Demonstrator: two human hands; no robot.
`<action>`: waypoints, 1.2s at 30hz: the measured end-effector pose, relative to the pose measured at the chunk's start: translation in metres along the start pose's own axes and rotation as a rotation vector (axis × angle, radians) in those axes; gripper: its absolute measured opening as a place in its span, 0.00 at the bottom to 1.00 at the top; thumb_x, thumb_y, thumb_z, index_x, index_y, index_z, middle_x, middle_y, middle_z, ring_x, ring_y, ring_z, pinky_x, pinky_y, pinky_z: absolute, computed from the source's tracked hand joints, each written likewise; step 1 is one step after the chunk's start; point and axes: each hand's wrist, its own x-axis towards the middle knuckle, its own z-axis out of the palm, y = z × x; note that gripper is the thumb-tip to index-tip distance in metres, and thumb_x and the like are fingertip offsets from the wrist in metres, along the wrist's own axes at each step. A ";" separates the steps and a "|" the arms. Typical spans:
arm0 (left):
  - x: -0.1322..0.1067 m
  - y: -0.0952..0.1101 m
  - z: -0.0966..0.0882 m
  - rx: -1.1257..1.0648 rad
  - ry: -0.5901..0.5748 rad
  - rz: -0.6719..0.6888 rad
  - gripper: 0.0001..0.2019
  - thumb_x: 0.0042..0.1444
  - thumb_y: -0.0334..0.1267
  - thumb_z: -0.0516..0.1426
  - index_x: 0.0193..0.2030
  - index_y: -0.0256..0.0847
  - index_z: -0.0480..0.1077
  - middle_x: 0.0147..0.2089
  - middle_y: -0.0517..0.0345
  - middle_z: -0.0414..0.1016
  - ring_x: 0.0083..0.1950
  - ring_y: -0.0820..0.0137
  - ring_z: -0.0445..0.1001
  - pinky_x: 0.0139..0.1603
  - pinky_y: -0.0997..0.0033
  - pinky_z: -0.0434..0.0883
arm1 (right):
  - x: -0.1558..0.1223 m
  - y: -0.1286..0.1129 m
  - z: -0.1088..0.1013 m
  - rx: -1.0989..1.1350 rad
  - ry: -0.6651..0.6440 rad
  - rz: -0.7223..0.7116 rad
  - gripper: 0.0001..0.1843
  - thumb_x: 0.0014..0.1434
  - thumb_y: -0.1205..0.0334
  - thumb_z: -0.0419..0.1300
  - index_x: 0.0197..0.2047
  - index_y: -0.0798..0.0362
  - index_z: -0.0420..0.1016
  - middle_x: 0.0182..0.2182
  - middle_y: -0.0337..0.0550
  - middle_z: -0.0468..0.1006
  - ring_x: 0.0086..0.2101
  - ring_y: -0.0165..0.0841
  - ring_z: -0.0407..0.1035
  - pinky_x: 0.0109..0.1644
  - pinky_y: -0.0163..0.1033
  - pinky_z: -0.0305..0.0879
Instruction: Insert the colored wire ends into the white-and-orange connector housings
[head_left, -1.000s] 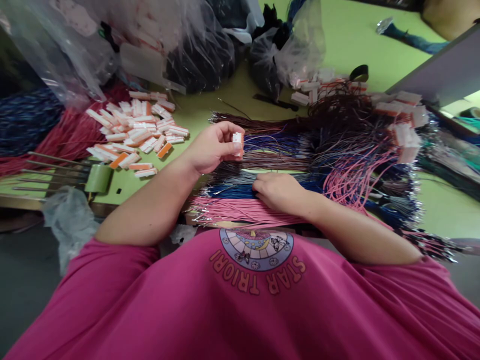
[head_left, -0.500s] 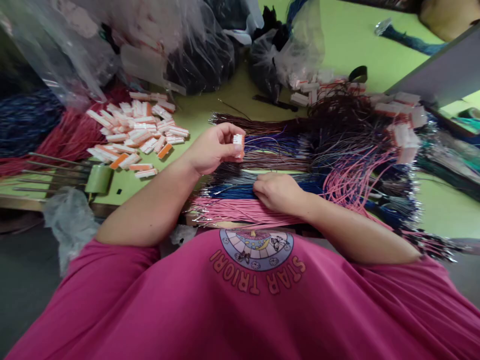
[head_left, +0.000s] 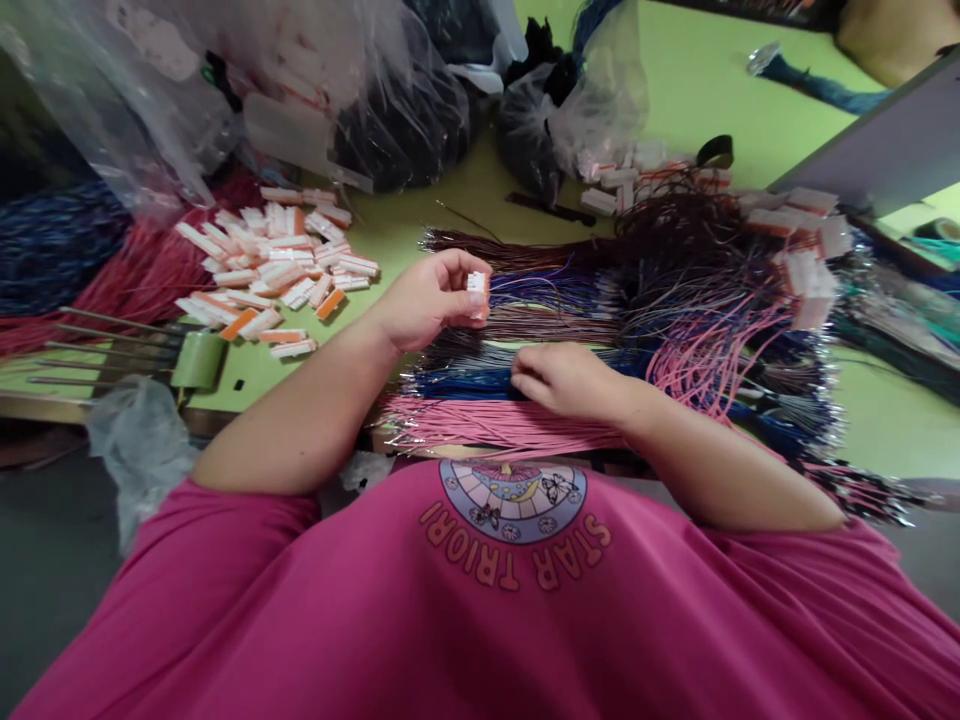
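My left hand point(head_left: 433, 300) pinches a small white and orange connector housing point(head_left: 476, 294) between thumb and fingers, above the rows of wires. My right hand point(head_left: 562, 380) is closed, its thumb and fingertips together at the blue wires point(head_left: 465, 382). Whether a wire is between those fingertips is hidden. Nearest me lies a bundle of pink wires point(head_left: 480, 425) with metal-tipped ends at the left. Beyond the hands are brown wires point(head_left: 555, 325) and dark blue-violet wires point(head_left: 547, 285). A pile of similar connector housings point(head_left: 277, 255) rests left of my left hand.
A green cylinder with metal rods point(head_left: 199, 360) stands near the table's left edge. Red wires point(head_left: 157, 265) lie behind it. Clear plastic bags point(head_left: 405, 100) fill the back. At right sit tangled wires joined to white connectors point(head_left: 810, 285), near a grey panel point(head_left: 877, 145).
My right hand has shifted slightly to the right and turned a little, its fingers still together at the blue wires. My left hand stays in place with the connector housing.
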 end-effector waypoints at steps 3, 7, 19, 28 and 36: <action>0.001 -0.001 -0.001 0.003 -0.014 0.006 0.18 0.51 0.25 0.65 0.47 0.39 0.69 0.33 0.64 0.71 0.33 0.76 0.76 0.39 0.70 0.79 | -0.003 0.000 -0.004 -0.088 -0.034 0.008 0.18 0.74 0.57 0.51 0.49 0.52 0.82 0.44 0.47 0.86 0.38 0.35 0.74 0.38 0.39 0.51; 0.001 -0.001 -0.001 -0.013 -0.028 0.006 0.18 0.50 0.25 0.65 0.47 0.38 0.68 0.33 0.65 0.71 0.32 0.76 0.75 0.38 0.71 0.78 | -0.005 -0.003 -0.011 -0.221 -0.022 0.062 0.18 0.73 0.60 0.51 0.44 0.52 0.83 0.42 0.47 0.86 0.37 0.36 0.74 0.36 0.41 0.46; -0.003 0.006 0.002 -0.038 -0.030 -0.001 0.17 0.49 0.22 0.64 0.44 0.38 0.68 0.32 0.66 0.72 0.29 0.78 0.74 0.36 0.73 0.77 | 0.004 -0.030 -0.007 -0.201 -0.113 0.033 0.19 0.70 0.64 0.50 0.49 0.53 0.83 0.43 0.50 0.87 0.38 0.38 0.76 0.35 0.41 0.49; -0.001 0.003 0.001 -0.021 -0.061 0.017 0.17 0.50 0.24 0.64 0.46 0.38 0.68 0.34 0.65 0.72 0.32 0.77 0.74 0.38 0.72 0.77 | 0.057 -0.039 -0.016 0.115 -0.095 0.008 0.13 0.66 0.67 0.57 0.43 0.56 0.84 0.42 0.49 0.86 0.38 0.34 0.74 0.43 0.37 0.61; -0.002 0.005 0.001 -0.035 -0.008 0.034 0.17 0.51 0.26 0.65 0.47 0.39 0.70 0.35 0.62 0.72 0.35 0.75 0.75 0.42 0.68 0.79 | -0.004 -0.024 -0.026 -0.403 -0.052 0.119 0.18 0.70 0.68 0.49 0.51 0.54 0.81 0.37 0.54 0.85 0.35 0.42 0.77 0.32 0.42 0.48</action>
